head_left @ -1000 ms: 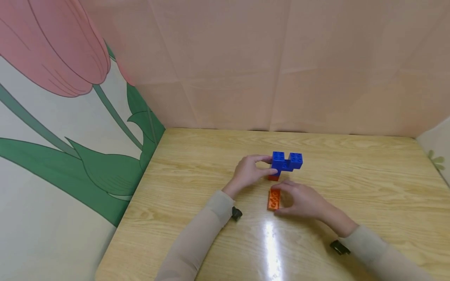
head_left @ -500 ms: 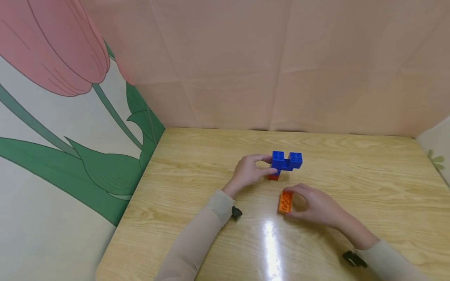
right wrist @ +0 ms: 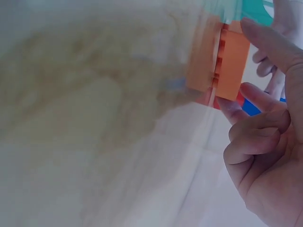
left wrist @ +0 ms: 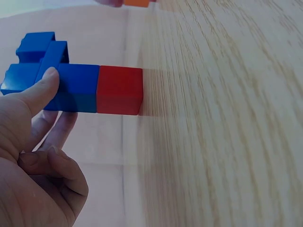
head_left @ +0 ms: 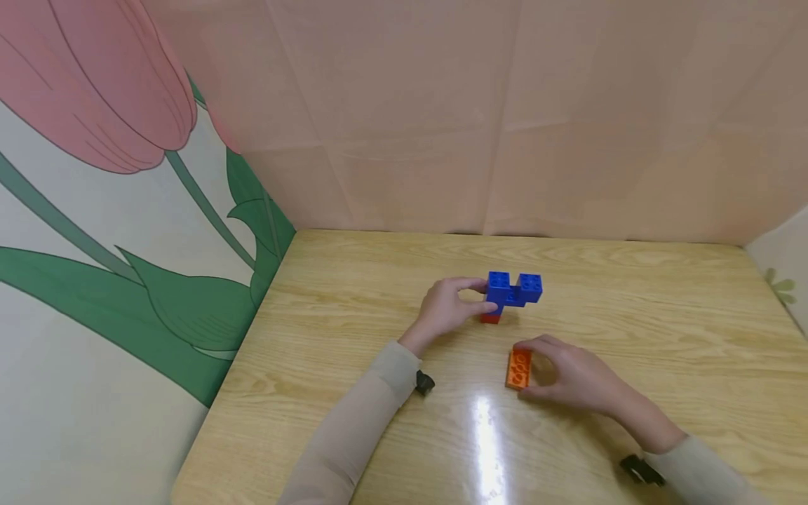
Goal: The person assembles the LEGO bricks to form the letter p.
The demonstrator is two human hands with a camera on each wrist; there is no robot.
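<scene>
My left hand [head_left: 444,307] holds a stack of blue toy building bricks [head_left: 498,289] between thumb and fingers. At the stack's bottom is a red brick [left wrist: 120,90], standing on the table. One blue arm juts out to the right and carries a raised block [head_left: 530,286]. Nearer the front, my right hand [head_left: 577,376] pinches an orange building brick [head_left: 519,369] by its two ends, thumb at the near end. The hollow underside of this brick faces up. In the right wrist view its studs [right wrist: 220,56] point at the tabletop.
The wooden table [head_left: 353,280] shows a bright streak of reflected light [head_left: 486,449] at its front. A pinkish cloth [head_left: 404,126] hangs along the back edge. On the left stands a panel with a printed tulip [head_left: 95,84].
The orange brick, in my right hand, has shifted rightward and slightly nearer, away from the blue and red stack. My left hand and the stack have stayed in place.
</scene>
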